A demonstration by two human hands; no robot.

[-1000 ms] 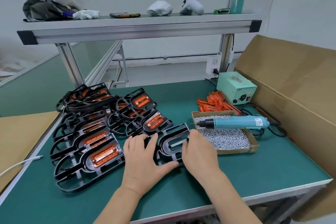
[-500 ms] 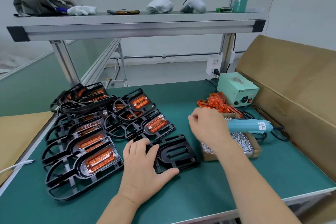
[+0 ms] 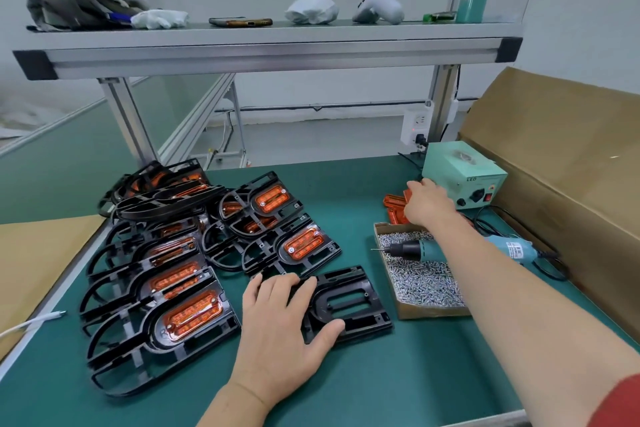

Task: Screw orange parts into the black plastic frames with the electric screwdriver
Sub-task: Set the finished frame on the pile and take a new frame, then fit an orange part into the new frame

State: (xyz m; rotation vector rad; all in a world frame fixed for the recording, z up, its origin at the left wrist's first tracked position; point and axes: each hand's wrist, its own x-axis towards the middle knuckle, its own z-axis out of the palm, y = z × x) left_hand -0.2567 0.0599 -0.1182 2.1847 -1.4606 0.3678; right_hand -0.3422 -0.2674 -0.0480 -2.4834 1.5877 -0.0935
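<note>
An empty black plastic frame [image 3: 349, 305] lies flat on the green bench in front of me. My left hand [image 3: 277, 322] rests on its left part with the fingers spread and the thumb on the front edge. My right hand [image 3: 429, 204] is stretched out to the pile of loose orange parts [image 3: 394, 206] at the back right, fingers bent down over it. Whether it grips a part is hidden. The teal electric screwdriver [image 3: 415, 250] lies across the cardboard box of screws [image 3: 419, 281], under my right forearm.
Several black frames with orange parts fitted [image 3: 166, 270] are stacked at the left and middle. A pale green power unit [image 3: 460, 173] stands behind the orange pile. A large cardboard sheet [image 3: 554, 166] lines the right side. A metal shelf [image 3: 270, 52] runs overhead.
My right hand left the black frame and moved back and right, past the screw box, to the orange parts pile. My left hand stayed on the frame.
</note>
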